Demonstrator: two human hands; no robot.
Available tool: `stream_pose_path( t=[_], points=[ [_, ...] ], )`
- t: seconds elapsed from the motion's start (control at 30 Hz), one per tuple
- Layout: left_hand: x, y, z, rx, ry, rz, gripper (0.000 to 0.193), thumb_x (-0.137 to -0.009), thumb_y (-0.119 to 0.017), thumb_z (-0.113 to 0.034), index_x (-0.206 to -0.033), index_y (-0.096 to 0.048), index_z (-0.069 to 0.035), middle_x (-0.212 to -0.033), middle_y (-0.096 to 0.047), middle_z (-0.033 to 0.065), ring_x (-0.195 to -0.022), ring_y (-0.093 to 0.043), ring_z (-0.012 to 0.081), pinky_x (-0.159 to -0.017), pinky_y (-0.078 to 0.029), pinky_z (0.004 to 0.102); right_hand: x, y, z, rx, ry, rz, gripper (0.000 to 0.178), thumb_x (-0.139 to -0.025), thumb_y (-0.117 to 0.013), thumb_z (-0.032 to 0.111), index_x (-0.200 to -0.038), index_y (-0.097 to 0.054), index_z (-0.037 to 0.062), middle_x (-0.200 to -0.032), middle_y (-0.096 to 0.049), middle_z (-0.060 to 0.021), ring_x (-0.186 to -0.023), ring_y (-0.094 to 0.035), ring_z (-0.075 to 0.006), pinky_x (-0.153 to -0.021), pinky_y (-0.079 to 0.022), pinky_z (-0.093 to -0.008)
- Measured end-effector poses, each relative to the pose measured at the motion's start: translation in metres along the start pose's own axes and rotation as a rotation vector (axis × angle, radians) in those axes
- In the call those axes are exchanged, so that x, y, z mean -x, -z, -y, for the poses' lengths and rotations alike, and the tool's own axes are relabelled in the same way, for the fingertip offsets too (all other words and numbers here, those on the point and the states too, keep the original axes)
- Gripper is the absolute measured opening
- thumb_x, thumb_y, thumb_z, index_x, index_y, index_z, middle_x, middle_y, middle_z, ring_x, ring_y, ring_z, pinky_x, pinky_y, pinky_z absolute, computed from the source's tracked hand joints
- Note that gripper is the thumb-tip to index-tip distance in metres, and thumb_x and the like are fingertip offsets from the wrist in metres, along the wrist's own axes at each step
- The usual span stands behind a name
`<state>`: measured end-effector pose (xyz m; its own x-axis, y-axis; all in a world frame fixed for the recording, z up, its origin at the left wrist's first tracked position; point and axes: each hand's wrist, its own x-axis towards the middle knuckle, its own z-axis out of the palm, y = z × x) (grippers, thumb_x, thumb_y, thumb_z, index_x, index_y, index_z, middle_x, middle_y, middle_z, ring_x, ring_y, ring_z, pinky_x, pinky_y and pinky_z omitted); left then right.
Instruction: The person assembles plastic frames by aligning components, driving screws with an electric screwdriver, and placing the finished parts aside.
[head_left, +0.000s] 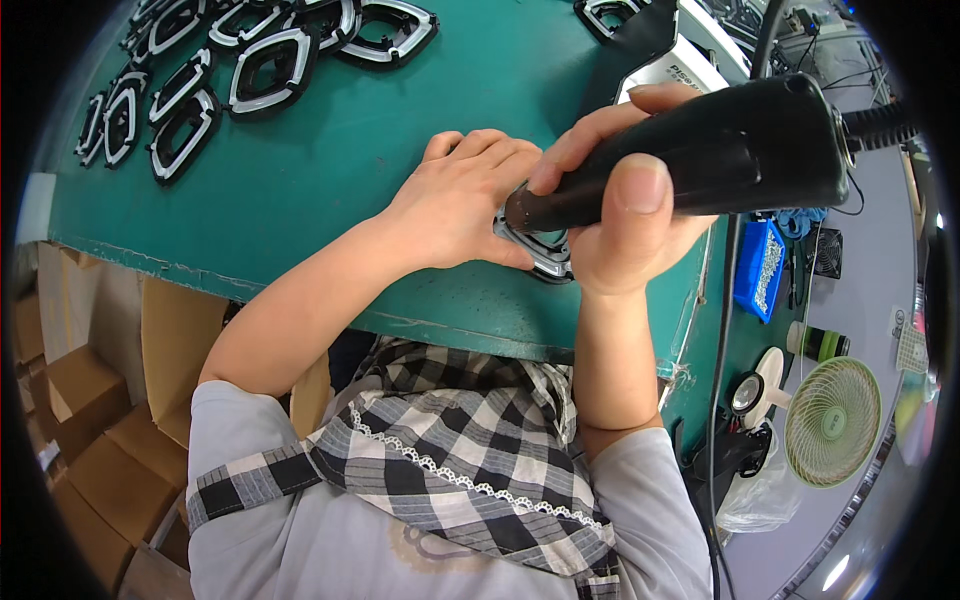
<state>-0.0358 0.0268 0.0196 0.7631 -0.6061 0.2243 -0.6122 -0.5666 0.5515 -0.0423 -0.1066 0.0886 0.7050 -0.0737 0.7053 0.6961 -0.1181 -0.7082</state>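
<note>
A black electric screwdriver [715, 150] is gripped by my right hand [635, 225], thumb on the near side and fingers wrapped over its body. It slants down to the left, and its narrow end is over a small black-and-silver frame [552, 268] on the green table [330, 160]. My left hand [462, 205] holds this frame from the left, its thumb along the near edge and the fingers bent on the far side. The hands and tool cover much of the frame; the screwdriver's tip is hidden.
Several similar frames [262, 101] lie at the far left. A black-and-white device [675, 65] stands beyond my right hand. To the right are a blue bin [746, 285] of small metal parts, a green fan [832, 422] and a hanging cable [713, 400]. Cardboard boxes [125, 480] stand lower left.
</note>
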Motion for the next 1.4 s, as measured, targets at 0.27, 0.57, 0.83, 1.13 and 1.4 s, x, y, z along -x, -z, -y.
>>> stream_pose_path(
  t=[0.27,0.57,0.83,1.13,1.4],
  points=[
    [0.002,0.002,0.0,0.051,-0.029,-0.004,0.083,-0.062,-0.08,-0.043,-0.129,-0.045,-0.009,-0.126,-0.053,0.0069,-0.13,-0.038,0.0236,-0.105,-0.026,0.0441,-0.003,0.001,-0.007,-0.06,-0.005,0.055,0.066,-0.084,-0.058,0.054,-0.108,-0.041,-0.005,-0.062,-0.058,-0.0131,-0.045,-0.054,-0.0162,-0.044,-0.045,-0.0256],
    [0.044,0.054,-0.001,0.301,0.214,0.065,0.059,-0.058,-0.084,-0.018,-0.102,-0.047,-0.006,-0.118,-0.048,0.0114,-0.116,-0.047,0.0306,-0.097,-0.038,0.0378,-0.016,0.042,0.015,-0.693,-0.284,-0.173,0.05,-0.093,-0.041,0.054,-0.113,-0.047,0.0088,-0.066,-0.056,-0.0133,-0.048,-0.054,-0.0223,-0.047,-0.049,-0.0395],
    [0.133,0.121,0.036,-0.298,0.329,-0.172,0.061,-0.07,-0.075,-0.036,-0.12,-0.053,-0.008,-0.13,-0.05,0.0102,-0.127,-0.041,0.0303,-0.106,-0.028,0.0418,-0.007,0.048,-0.001,-0.636,-0.324,-0.217,0.047,-0.092,-0.045,0.052,-0.111,-0.047,0.0081,-0.064,-0.054,-0.0112,-0.048,-0.052,-0.0236,-0.048,-0.046,-0.0379],
    [0.069,0.097,0.119,-0.741,0.194,-0.421,0.031,-0.081,-0.067,-0.019,-0.11,-0.061,-0.008,-0.109,-0.062,0.004,-0.109,-0.055,0.0205,-0.1,-0.033,0.0407,0.006,0.069,0.006,-0.494,-0.242,-0.197,0.049,-0.092,-0.046,0.051,-0.113,-0.048,0.0073,-0.069,-0.053,-0.0107,-0.052,-0.05,-0.0212,-0.05,-0.043,-0.0355],
    [0.048,0.051,0.039,-0.739,0.069,-0.45,0.043,-0.07,-0.07,-0.008,-0.112,-0.061,-0.011,-0.1,-0.061,-0.0005,-0.099,-0.056,0.0177,-0.088,-0.039,0.0347,-0.028,0.103,0.024,-0.167,0.027,-0.369,0.061,-0.086,-0.055,0.055,-0.113,-0.039,0.0032,-0.065,-0.059,-0.0135,-0.048,-0.056,-0.0239,-0.046,-0.05,-0.0373]
  ],
)
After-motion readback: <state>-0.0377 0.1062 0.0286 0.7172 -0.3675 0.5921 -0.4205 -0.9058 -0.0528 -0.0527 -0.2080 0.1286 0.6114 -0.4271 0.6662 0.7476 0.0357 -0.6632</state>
